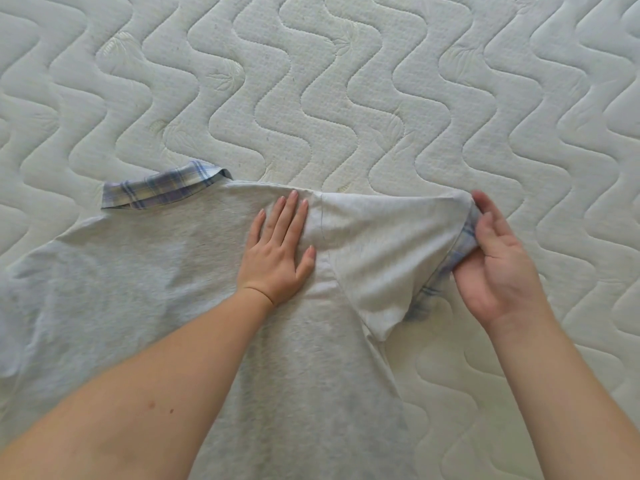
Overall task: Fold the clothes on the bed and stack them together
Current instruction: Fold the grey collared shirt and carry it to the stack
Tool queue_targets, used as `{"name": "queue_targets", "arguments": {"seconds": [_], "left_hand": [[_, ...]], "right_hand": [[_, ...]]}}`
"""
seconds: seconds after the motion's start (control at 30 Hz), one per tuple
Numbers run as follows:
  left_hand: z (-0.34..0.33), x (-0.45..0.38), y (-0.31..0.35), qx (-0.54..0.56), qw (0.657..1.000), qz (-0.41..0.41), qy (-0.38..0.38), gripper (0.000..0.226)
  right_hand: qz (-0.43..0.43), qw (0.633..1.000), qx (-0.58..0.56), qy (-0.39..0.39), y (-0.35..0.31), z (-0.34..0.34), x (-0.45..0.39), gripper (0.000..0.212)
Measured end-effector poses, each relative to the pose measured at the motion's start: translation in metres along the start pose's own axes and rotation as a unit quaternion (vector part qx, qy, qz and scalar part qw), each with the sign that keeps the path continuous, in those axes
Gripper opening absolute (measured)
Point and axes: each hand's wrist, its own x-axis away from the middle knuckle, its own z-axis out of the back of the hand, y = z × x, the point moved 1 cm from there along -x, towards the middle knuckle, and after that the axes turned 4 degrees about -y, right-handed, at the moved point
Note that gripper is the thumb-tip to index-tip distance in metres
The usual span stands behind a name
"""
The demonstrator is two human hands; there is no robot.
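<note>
Counting, we see one grey shirt with one plaid collar, spread flat on the quilted white mattress. Our left hand presses its shoulder, fingers straight; our right hand pinches the plaid-trimmed sleeve cuff, lifted just above the mattress. Bare mattress lies beyond the collar and to the right.

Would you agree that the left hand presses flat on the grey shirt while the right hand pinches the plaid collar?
Not quite. In the head view the right hand pinches the plaid-trimmed sleeve cuff at the shirt's right side, not the plaid collar, which lies untouched at the upper left. The rest holds: the left hand presses flat on the grey shirt.
</note>
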Motion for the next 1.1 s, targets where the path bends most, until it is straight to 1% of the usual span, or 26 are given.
{"name": "queue_targets", "arguments": {"seconds": [0.07,0.13,0.23,0.27,0.3,0.37,0.4,0.43,0.5,0.57,0.6,0.63,0.67,0.7,0.73,0.8,0.83,0.87,0.9,0.93,0.97,1.0,1.03,1.1], "left_hand": [[0.000,0.000,-0.001,0.003,1.000,-0.001,-0.001,0.072],[-0.001,0.001,-0.001,-0.006,1.000,-0.003,-0.008,0.071],[-0.002,0.001,-0.001,-0.019,1.000,-0.011,-0.011,0.069],[-0.002,0.001,-0.001,-0.020,1.000,-0.013,-0.010,0.068],[-0.002,0.001,-0.001,-0.022,1.000,-0.015,-0.009,0.067],[-0.003,0.001,-0.001,-0.026,1.000,-0.017,-0.003,0.067],[-0.003,0.001,-0.001,-0.026,1.000,-0.017,0.000,0.067],[-0.003,0.001,-0.002,-0.026,1.000,-0.018,0.002,0.067],[-0.004,0.001,-0.002,-0.030,0.999,-0.016,0.002,0.067],[-0.005,0.001,-0.002,-0.034,0.999,-0.014,0.003,0.067],[-0.005,0.000,-0.002,-0.035,0.999,-0.013,0.003,0.067],[-0.005,0.000,-0.002,-0.035,0.999,-0.011,0.003,0.068],[-0.004,0.000,-0.002,-0.034,0.999,-0.010,0.003,0.068],[-0.004,0.000,-0.002,-0.034,0.999,-0.010,0.004,0.068],[-0.004,0.000,-0.002,-0.034,0.999,-0.010,0.005,0.068],[-0.004,0.000,-0.002,-0.035,0.999,-0.010,0.004,0.068],[-0.004,0.000,-0.002,-0.035,0.999,-0.010,0.004,0.068],[-0.004,0.000,-0.001,-0.035,0.999,-0.010,0.004,0.068],[-0.004,0.001,-0.001,-0.036,0.999,-0.009,0.004,0.067],[-0.003,0.001,-0.001,-0.036,0.999,-0.010,0.004,0.067],[-0.003,0.001,-0.001,-0.036,0.999,-0.011,0.004,0.066],[-0.003,0.001,-0.001,-0.037,0.999,-0.012,0.004,0.066],[-0.002,0.000,-0.001,-0.037,0.999,-0.012,0.004,0.064],[-0.002,0.000,-0.001,-0.035,0.999,-0.011,0.007,0.062]], "right_hand": [[-0.018,0.999,0.034,0.009,0.006,0.015,0.010,0.029],[-0.042,0.990,0.128,0.034,0.014,0.028,0.018,0.038],[-0.061,0.959,0.265,0.081,0.022,0.040,0.030,0.065],[-0.077,0.948,0.298,0.074,0.024,0.040,0.035,0.067],[-0.102,0.937,0.330,0.049,0.027,0.040,0.042,0.062],[-0.157,0.908,0.388,-0.033,0.037,0.043,0.056,0.047],[-0.165,0.896,0.409,-0.058,0.041,0.044,0.062,0.040],[-0.154,0.891,0.423,-0.061,0.044,0.046,0.064,0.033],[-0.111,0.900,0.420,-0.032,0.044,0.047,0.066,0.024],[-0.058,0.917,0.394,0.019,0.040,0.049,0.068,0.017],[-0.023,0.912,0.408,0.047,0.036,0.052,0.071,0.012],[0.006,0.892,0.446,0.069,0.034,0.055,0.074,0.009],[0.015,0.864,0.497,0.082,0.032,0.059,0.077,0.007],[0.000,0.831,0.549,0.085,0.033,0.064,0.080,0.007],[-0.036,0.797,0.597,0.083,0.034,0.067,0.082,0.007],[-0.099,0.729,0.670,0.097,0.034,0.069,0.085,0.015],[-0.095,0.709,0.687,0.127,0.031,0.068,0.083,0.022],[-0.063,0.700,0.694,0.158,0.025,0.064,0.080,0.026],[-0.006,0.697,0.697,0.172,0.018,0.055,0.074,0.025],[0.060,0.699,0.694,0.160,0.013,0.043,0.066,0.020],[0.113,0.702,0.691,0.129,0.011,0.028,0.055,0.016],[0.145,0.701,0.693,0.084,0.011,0.013,0.042,0.015],[0.160,0.695,0.700,0.036,0.014,-0.004,0.027,0.019],[0.158,0.667,0.726,-0.050,0.025,-0.036,-0.006,0.031]]}}
